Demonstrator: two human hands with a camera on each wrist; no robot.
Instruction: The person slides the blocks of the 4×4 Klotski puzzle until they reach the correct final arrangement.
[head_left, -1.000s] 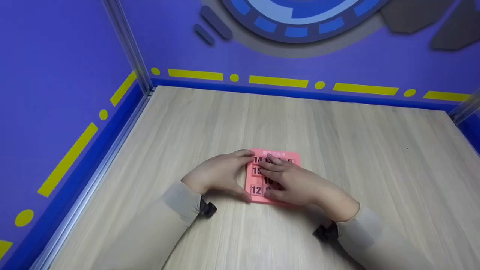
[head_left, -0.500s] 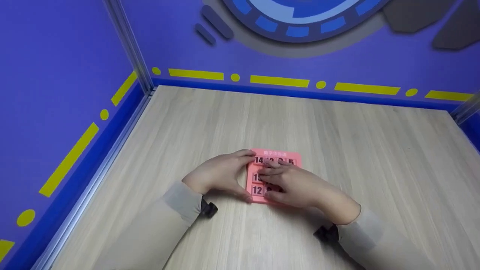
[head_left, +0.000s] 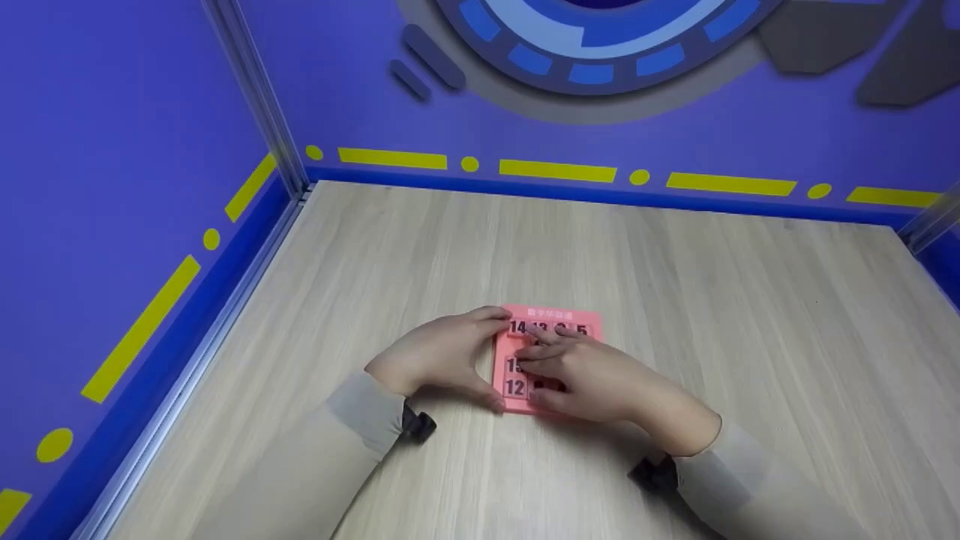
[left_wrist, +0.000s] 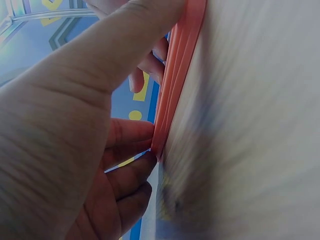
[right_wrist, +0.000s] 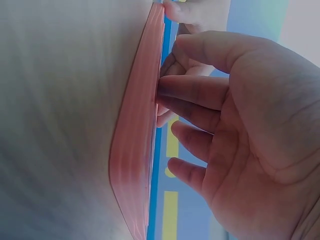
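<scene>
Our left hand (head_left: 442, 352), thumb and fingers spread, is clamped on the left side of a red number puzzle (head_left: 551, 313): we see its fingertips at the far left corner and its thumb at the near left corner. The puzzle lies flat on the wood-grain table (head_left: 585, 251), just to the right of this hand and under the fingers of our right hand (head_left: 604, 379). The right hand reaches over it palm down, its fingers and thumb apart; in the right wrist view we note two fingertips touching the puzzle's face, while the ring and little fingertips stand clear. Between the hands we read tile 14 (head_left: 517, 328) beside the left fingertips, tile 15 (head_left: 511, 366) at the right fingertips, and tile 12 (head_left: 514, 388) near the left thumb. Bare red floor shows between 14 and 15. Just beyond the right hand's fingers lies tile 5 (head_left: 582, 329); other tiles are partly hidden beneath that hand. Behind each hand we find a pale sleeve (head_left: 300, 450) and a small black device (head_left: 418, 425). Beyond both hands, a blue-violet wall (head_left: 337, 90) bears yellow dashes (head_left: 556, 171).
</scene>
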